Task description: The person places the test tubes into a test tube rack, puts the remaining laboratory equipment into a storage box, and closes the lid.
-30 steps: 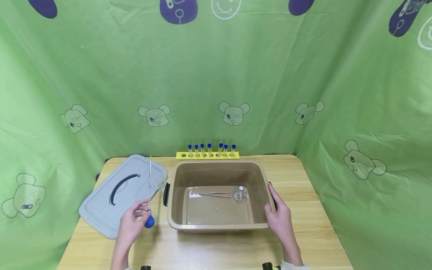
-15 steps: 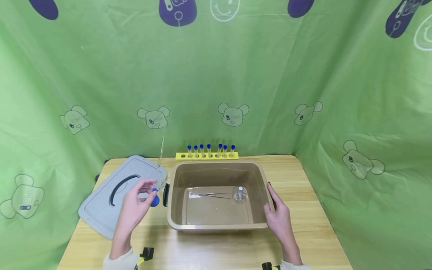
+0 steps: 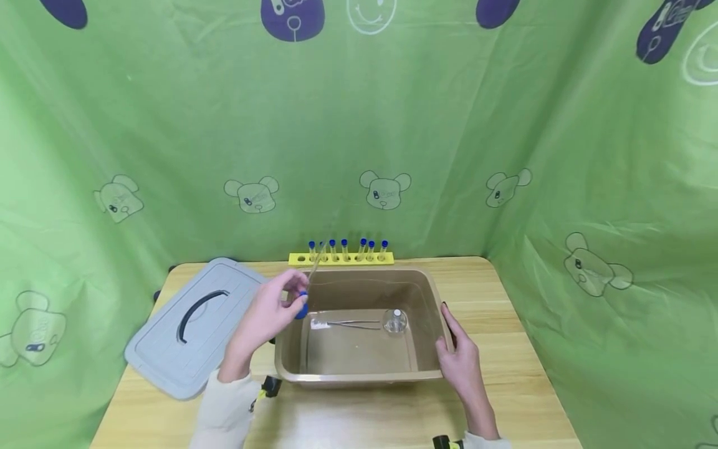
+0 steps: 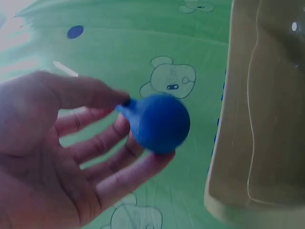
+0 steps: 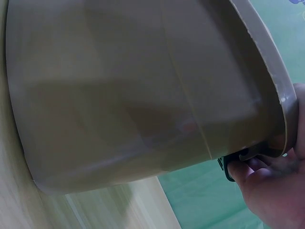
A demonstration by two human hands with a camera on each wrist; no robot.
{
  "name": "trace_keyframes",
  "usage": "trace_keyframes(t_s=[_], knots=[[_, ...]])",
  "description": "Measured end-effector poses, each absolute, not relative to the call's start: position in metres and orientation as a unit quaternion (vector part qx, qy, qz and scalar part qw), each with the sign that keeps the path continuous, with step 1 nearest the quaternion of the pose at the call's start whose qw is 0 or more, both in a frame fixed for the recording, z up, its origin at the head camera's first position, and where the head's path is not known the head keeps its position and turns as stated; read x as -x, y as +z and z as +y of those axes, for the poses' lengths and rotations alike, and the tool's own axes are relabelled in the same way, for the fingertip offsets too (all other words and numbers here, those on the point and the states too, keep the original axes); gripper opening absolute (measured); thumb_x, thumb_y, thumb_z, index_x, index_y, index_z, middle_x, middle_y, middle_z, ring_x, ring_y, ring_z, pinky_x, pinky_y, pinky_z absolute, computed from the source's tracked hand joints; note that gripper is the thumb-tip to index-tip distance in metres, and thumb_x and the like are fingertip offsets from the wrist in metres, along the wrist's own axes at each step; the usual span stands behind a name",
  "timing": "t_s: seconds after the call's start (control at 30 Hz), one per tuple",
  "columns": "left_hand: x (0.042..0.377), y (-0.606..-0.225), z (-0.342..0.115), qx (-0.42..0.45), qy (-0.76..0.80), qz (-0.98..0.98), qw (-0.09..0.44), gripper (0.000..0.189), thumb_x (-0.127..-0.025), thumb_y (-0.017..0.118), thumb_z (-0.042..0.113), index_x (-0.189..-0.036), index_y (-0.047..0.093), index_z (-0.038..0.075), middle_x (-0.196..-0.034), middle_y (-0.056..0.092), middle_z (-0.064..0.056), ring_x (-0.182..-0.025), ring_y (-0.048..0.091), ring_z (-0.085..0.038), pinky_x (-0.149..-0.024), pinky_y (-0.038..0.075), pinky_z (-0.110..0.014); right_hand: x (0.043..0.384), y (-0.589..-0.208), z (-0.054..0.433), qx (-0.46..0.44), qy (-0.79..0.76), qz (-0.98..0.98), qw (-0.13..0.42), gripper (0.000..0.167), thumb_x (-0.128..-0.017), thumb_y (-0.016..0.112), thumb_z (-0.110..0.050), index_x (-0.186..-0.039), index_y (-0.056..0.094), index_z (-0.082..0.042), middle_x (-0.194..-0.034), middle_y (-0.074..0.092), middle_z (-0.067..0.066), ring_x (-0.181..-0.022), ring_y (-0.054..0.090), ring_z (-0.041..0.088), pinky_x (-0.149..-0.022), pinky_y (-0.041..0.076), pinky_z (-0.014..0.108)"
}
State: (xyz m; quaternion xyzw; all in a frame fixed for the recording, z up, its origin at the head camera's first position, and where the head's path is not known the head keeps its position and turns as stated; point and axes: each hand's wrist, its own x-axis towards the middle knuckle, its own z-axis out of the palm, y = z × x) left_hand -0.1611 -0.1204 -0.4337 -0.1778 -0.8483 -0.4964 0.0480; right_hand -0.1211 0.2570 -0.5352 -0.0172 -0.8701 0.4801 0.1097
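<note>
Left fingers [image 4: 136, 177] pinch dropper [image 4: 164, 123] by bulb neck, tube tilted up, near tub's [image 3: 359, 377] left rim; right fingers [image 5: 240, 172] grip tub's right handle [image 5: 231, 159], likely steadying it.

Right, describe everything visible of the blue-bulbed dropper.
The dropper has a round, rubbery-looking blue bulb, narrow neck and slim clear tube. It tilts tube-up, its tip faint against the curtain. The left hand pinches it by the neck; in the head view it overlaps the left end of the bin.
</note>
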Motion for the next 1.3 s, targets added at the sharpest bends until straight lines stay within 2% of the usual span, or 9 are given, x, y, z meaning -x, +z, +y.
trace_keyframes(t_s=[0.1, 0.27, 0.33, 0.53, 0.73, 0.83, 1.0, 1.07, 1.3], knots=[[0.174, -0.429, -0.109, 0.216, -0.464, -0.858, 0.043, 0.024, -0.09, 0.071, -0.003, -0.111, 0.065, 0.007, -0.098, 0.069, -0.004, -0.089, 0.066, -0.015, -0.079, 0.061, -0.027, 0.121, -0.535, 0.257, 0.014, 0.483, -0.868, 0.113, 0.07, -0.091, 0.053, 0.014, -0.156, 0.044, -0.01, -0.159, 0.041, 0.017, -0.14, 0.042, 0.038, -0.105, 0.046, 0.043], [0.19, -0.427, -0.092, 0.256, -0.418, -0.871, 0.02, 0.024, -0.089, 0.072, -0.003, -0.109, 0.065, 0.008, -0.096, 0.067, 0.001, -0.086, 0.064, -0.013, -0.08, 0.061, -0.032, 0.12, -0.536, 0.256, 0.01, 0.498, -0.86, 0.114, 0.07, -0.091, 0.053, 0.015, -0.155, 0.044, -0.009, -0.159, 0.041, 0.016, -0.139, 0.042, 0.036, -0.096, 0.042, 0.007], [0.195, -0.429, -0.087, 0.268, -0.401, -0.876, 0.004, 0.025, -0.088, 0.073, -0.004, -0.108, 0.066, 0.008, -0.094, 0.067, 0.001, -0.085, 0.064, -0.014, -0.081, 0.061, -0.036, 0.121, -0.536, 0.255, 0.007, 0.504, -0.856, 0.117, 0.069, -0.091, 0.052, 0.015, -0.155, 0.044, -0.008, -0.159, 0.041, 0.016, -0.139, 0.043, 0.036, -0.092, 0.038, 0.0], [0.204, -0.435, -0.075, 0.301, -0.35, -0.885, -0.057, 0.025, -0.084, 0.074, -0.008, -0.104, 0.067, 0.005, -0.094, 0.068, -0.002, -0.088, 0.064, -0.016, -0.083, 0.06, -0.033, 0.122, -0.538, 0.256, 0.0, 0.501, -0.856, 0.132, 0.069, -0.09, 0.052, 0.017, -0.154, 0.045, -0.007, -0.158, 0.043, 0.017, -0.138, 0.044, 0.035, -0.093, 0.037, 0.0], [0.209, -0.443, -0.064, 0.31, -0.265, -0.909, -0.092, 0.031, -0.079, 0.069, -0.016, -0.097, 0.069, 0.01, -0.085, 0.063, 0.003, -0.08, 0.061, -0.015, -0.072, 0.056, -0.026, 0.122, -0.537, 0.257, 0.003, 0.499, -0.857, 0.13, 0.068, -0.091, 0.052, 0.016, -0.154, 0.045, -0.008, -0.158, 0.043, 0.017, -0.138, 0.044, 0.035, -0.093, 0.037, 0.001], [0.211, -0.447, -0.06, 0.306, -0.234, -0.917, -0.107, 0.039, -0.074, 0.063, -0.02, -0.092, 0.068, 0.014, -0.082, 0.061, 0.005, -0.077, 0.06, -0.014, -0.067, 0.055, -0.025, 0.121, -0.536, 0.257, 0.011, 0.496, -0.86, 0.118, 0.068, -0.092, 0.052, 0.014, -0.155, 0.044, -0.01, -0.159, 0.042, 0.015, -0.138, 0.044, 0.034, -0.096, 0.044, 0.011], [0.214, -0.455, -0.056, 0.29, -0.208, -0.925, -0.127, 0.045, -0.07, 0.058, -0.022, -0.085, 0.065, 0.019, -0.079, 0.061, 0.007, -0.072, 0.059, -0.013, -0.061, 0.054, -0.024, 0.12, -0.535, 0.257, 0.017, 0.491, -0.865, 0.104, 0.069, -0.093, 0.052, 0.013, -0.156, 0.043, -0.012, -0.16, 0.04, 0.014, -0.138, 0.044, 0.033, -0.1, 0.052, 0.04], [0.216, -0.458, -0.055, 0.289, -0.196, -0.928, -0.129, 0.044, -0.07, 0.059, -0.022, -0.083, 0.065, 0.02, -0.078, 0.061, 0.007, -0.071, 0.058, -0.013, -0.06, 0.053, -0.024, 0.12, -0.535, 0.256, 0.015, 0.491, -0.864, 0.107, 0.069, -0.093, 0.052, 0.013, -0.156, 0.043, -0.012, -0.16, 0.04, 0.014, -0.136, 0.046, 0.034, -0.098, 0.053, 0.043], [0.223, -0.462, -0.045, 0.294, -0.158, -0.934, -0.131, 0.034, -0.074, 0.059, -0.017, -0.077, 0.063, 0.016, -0.071, 0.056, 0.006, -0.066, 0.054, -0.012, -0.059, 0.049, -0.025, 0.119, -0.536, 0.258, 0.016, 0.494, -0.862, 0.115, 0.069, -0.091, 0.052, 0.014, -0.156, 0.044, -0.01, -0.16, 0.041, 0.016, -0.134, 0.048, 0.035, -0.087, 0.047, 0.008]])
